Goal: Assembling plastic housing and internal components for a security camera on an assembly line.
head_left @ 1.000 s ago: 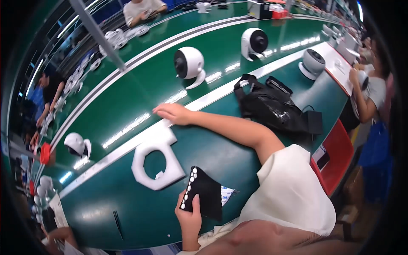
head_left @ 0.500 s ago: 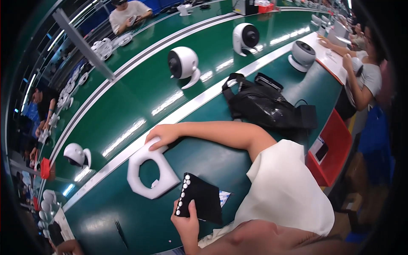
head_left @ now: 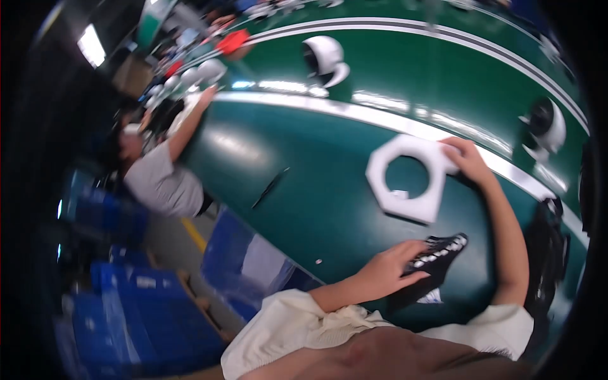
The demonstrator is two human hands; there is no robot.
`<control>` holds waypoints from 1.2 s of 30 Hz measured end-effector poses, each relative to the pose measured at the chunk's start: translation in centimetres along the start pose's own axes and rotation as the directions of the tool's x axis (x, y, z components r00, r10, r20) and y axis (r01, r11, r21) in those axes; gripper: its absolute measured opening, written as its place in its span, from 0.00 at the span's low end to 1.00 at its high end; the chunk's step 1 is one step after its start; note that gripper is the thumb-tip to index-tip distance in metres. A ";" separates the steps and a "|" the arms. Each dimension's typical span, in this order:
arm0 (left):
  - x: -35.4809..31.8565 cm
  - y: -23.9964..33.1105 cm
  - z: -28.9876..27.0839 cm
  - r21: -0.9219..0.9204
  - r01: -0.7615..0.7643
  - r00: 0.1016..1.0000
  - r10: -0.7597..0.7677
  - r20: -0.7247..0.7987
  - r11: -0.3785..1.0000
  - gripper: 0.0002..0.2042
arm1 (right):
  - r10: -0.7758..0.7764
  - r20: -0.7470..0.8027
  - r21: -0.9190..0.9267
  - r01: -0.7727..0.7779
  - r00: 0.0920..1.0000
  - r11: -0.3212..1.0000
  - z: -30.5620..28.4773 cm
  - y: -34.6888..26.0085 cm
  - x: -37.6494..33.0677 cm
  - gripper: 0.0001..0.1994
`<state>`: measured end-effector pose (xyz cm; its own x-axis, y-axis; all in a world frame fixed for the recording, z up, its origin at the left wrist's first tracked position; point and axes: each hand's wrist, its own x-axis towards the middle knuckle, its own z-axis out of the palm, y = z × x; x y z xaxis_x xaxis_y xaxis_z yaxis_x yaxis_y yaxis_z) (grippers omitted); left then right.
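My left hand (head_left: 394, 267) grips a black sheet (head_left: 423, 283) with a row of round white dots along one edge; motion blurs it. Beyond it, a white ring-shaped foam block (head_left: 387, 197) with a round hole lies on the green table. The fingers of my right hand (head_left: 470, 158) are closed over the block's far right corner. Inside the hole a small whitish scrap (head_left: 399, 194) is visible. Partly under the black sheet lies a small printed white piece (head_left: 432, 296).
Dark tweezers (head_left: 271, 188) lie left on the table. White-and-black rounded devices (head_left: 326, 57) stand on the green conveyor belt (head_left: 405, 69) beyond. At far left sits a co-worker (head_left: 158, 177); blue crates (head_left: 149, 323) stand below. A black bag (head_left: 544, 253) is at the right.
The view has swung left, bringing the left co-worker and blue crates in. My right hand stays on the foam block; my left hand still holds the black sheet, now tilted differently.
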<state>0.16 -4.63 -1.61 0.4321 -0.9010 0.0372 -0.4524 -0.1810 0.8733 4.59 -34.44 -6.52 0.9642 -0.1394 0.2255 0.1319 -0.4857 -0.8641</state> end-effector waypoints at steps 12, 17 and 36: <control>0.2 -0.5 -4.3 -0.278 0.075 0.940 -0.162 -0.302 0.958 0.32 | 0.099 0.012 0.073 -0.099 0.995 0.992 -0.2 -0.8 0.1 0.13; -0.6 -2.8 -4.8 -0.067 0.136 0.785 -0.149 -0.601 0.988 0.36 | 0.084 -0.018 0.058 -0.083 0.996 0.995 -0.2 -0.5 -0.1 0.13; 1.4 0.5 -12.3 0.848 0.233 0.971 -0.157 -0.178 0.476 0.11 | 0.089 -0.059 0.254 -0.071 0.994 0.964 -1.5 0.0 0.2 0.13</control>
<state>10.10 -1.18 4.88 0.6300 -0.7765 -0.0145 -0.7764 -0.6301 0.0120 4.44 -35.80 -5.82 0.9568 -0.2328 0.1741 0.1172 -0.2390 -0.9639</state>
